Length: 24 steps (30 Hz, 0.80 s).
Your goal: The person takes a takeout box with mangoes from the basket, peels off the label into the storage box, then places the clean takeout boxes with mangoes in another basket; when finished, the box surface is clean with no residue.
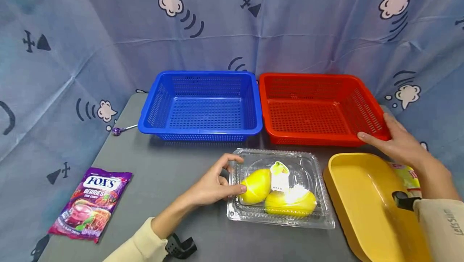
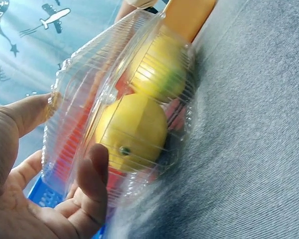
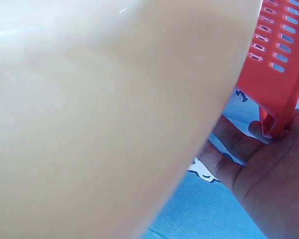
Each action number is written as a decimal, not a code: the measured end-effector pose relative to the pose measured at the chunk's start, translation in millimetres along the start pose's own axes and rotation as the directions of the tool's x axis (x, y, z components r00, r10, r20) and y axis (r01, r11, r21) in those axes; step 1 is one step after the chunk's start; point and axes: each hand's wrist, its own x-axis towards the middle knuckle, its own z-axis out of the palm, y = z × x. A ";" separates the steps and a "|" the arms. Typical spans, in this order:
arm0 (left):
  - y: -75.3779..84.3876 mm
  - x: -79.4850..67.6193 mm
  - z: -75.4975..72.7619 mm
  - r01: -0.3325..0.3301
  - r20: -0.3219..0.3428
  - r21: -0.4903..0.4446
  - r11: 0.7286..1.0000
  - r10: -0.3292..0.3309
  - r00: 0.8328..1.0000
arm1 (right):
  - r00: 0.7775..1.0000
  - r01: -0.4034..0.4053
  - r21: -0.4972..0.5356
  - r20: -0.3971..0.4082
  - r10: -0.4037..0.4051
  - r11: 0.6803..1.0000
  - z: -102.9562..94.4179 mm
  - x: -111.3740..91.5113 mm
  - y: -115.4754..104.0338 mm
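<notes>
A clear plastic clamshell box [image 1: 250, 157] lies on the table with two yellow fruits [image 1: 290, 203] and a label inside. My left hand [image 1: 217, 181] grips its left side, thumb at the near part and fingers along the edge; the left wrist view shows the fruits [image 2: 132, 129] through the ribbed wall. At the front right corner of the red basket [image 1: 311, 136], my right hand [image 1: 402, 141] holds the rim. The right wrist view has that hand [image 3: 269, 169] at the basket corner, partly hidden by a large pale, blurred surface.
A blue basket [image 1: 199, 132] stands left of the red one. A yellow tub [image 1: 348, 197] sits at the right, with a yellow packet [image 1: 406, 175] partly hidden beyond it. On the left lie a purple candy bag [image 1: 92, 205] and a lollipop [image 1: 117, 131]. Patterned cloth hangs behind.
</notes>
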 end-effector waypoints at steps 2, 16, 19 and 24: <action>0.6 -0.4 -1.2 -0.002 0.009 0.027 1.000 0.002 1.000 | 1.000 -0.002 0.002 -0.002 0.002 1.000 0.2 0.2 -0.1; 8.1 0.1 -21.0 -0.040 -0.047 0.310 0.950 0.057 0.997 | 1.000 0.000 0.005 -0.008 0.000 1.000 1.0 3.7 1.0; 11.9 0.9 -25.7 -0.047 -0.092 0.400 0.915 0.091 0.992 | 1.000 0.022 0.017 -0.013 -0.022 1.000 2.1 5.0 0.8; 20.4 0.9 -33.6 -0.065 -0.121 0.456 0.888 0.134 0.984 | 0.998 0.055 0.026 -0.030 -0.055 0.998 2.5 3.4 -3.6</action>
